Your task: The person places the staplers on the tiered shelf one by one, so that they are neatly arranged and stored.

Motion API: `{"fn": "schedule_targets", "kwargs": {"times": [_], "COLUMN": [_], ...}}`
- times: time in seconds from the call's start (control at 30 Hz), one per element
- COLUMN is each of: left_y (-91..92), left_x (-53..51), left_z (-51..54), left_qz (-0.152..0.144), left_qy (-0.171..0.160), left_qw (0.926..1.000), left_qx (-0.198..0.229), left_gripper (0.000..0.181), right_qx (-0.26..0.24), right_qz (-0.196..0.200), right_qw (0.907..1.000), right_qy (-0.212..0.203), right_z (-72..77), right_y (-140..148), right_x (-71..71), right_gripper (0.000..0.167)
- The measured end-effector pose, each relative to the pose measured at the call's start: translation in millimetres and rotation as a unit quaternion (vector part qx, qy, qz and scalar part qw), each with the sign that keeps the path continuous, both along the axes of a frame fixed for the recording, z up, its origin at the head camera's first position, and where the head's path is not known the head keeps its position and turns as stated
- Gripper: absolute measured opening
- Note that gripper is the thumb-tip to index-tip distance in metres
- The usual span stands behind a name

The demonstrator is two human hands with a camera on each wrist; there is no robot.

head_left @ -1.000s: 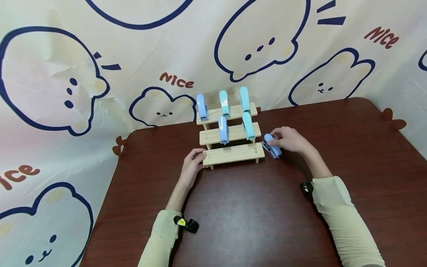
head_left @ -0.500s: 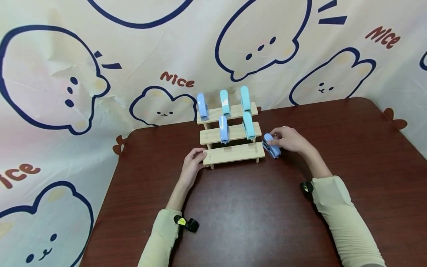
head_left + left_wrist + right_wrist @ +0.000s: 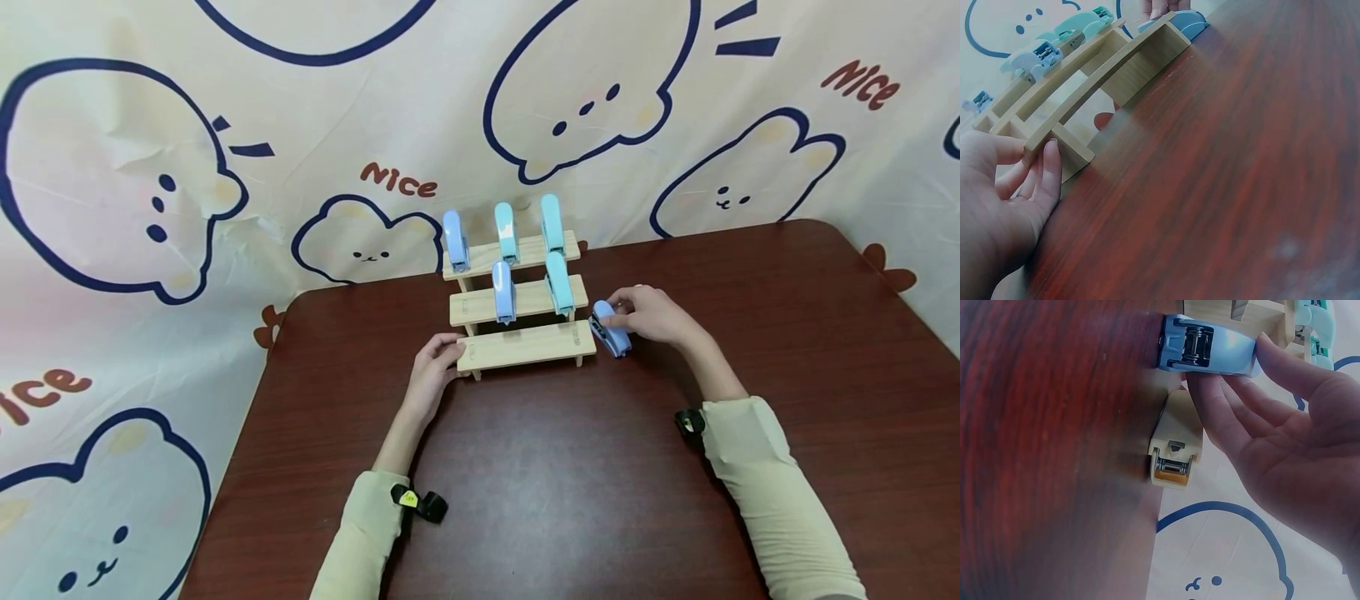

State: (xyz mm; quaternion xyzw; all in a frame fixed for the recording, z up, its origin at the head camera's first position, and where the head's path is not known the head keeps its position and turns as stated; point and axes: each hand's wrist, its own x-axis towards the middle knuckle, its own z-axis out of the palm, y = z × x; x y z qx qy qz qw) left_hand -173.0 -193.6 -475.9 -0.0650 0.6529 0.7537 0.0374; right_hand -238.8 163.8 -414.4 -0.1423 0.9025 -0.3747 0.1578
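Note:
A three-tier wooden stand (image 3: 525,347) is at the back of the table. Small staplers stand on it: one blue (image 3: 455,242) and two teal on the top tier, one blue (image 3: 504,292) and one teal (image 3: 558,283) on the middle tier. My left hand (image 3: 431,371) grips the left end of the bottom board, thumb and fingers around its edge in the left wrist view. At the stand's right side, my right hand (image 3: 651,314) holds another blue stapler (image 3: 1225,350) between thumb and fingers, low at the tabletop.
A cream stapler (image 3: 1175,434) lies beyond the held one in the right wrist view; my right hand hides it from the head view. The brown table (image 3: 555,483) meets a cartoon-printed cloth (image 3: 337,117) at the back and left.

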Motion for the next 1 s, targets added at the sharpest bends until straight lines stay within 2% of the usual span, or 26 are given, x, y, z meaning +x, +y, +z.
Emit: {"fn": "schedule_targets", "kwargs": {"times": [0.37, 0.57, 0.87, 1.0], "left_y": [0.0, 0.2, 0.7, 0.5], "left_x": [1.0, 0.4, 0.0, -0.3], "left_z": [0.8, 0.1, 0.5, -0.1], "left_qz": [-0.003, 0.0, -0.001, -0.001], "left_qy": [0.005, 0.004, 0.002, 0.003], "left_qw": [1.0, 1.0, 1.0, 1.0], "left_qx": [-0.003, 0.003, 0.007, 0.008], "left_gripper": [0.022, 0.023, 0.022, 0.022], "right_qx": [-0.004, -0.017, -0.047, -0.057], "right_qz": [0.008, -0.002, -0.007, -0.023], "right_qw": [1.0, 0.9999, 0.9987, 0.9981], "right_qy": [-0.005, 0.0, -0.019, -0.011], "right_z": [1.4, 3.5, 10.1, 17.3], "right_y": [0, 5, 15, 18], "right_x": [3.1, 3.0, 3.3, 4.9], "right_gripper": [0.034, 0.028, 0.025, 0.025]}}
